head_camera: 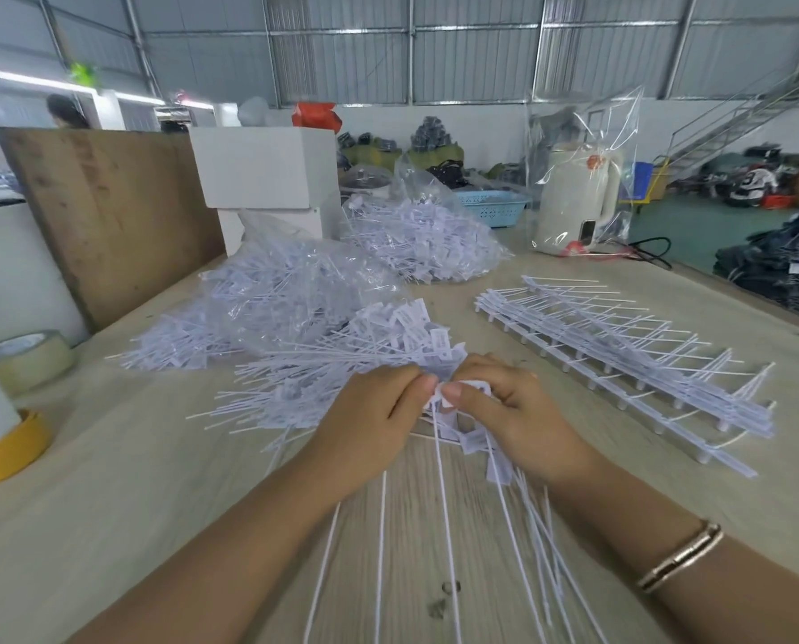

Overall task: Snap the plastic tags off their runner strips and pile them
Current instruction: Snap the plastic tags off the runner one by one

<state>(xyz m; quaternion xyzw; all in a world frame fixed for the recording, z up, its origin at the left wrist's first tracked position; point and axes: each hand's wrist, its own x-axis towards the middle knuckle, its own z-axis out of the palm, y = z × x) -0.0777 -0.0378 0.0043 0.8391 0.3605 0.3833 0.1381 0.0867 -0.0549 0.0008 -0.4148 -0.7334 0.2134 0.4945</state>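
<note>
My left hand and my right hand meet at the table's middle, both pinching a strip of white plastic tags whose long thin tails trail toward me. Just beyond my fingers lies a loose pile of snapped-off tags. A stack of runner strips, most of them bare, lies to the right of my right hand.
Two clear bags full of tags sit behind the pile. Tape rolls are at the left edge, a wooden board and white box at the back left, a bagged kettle at the back right.
</note>
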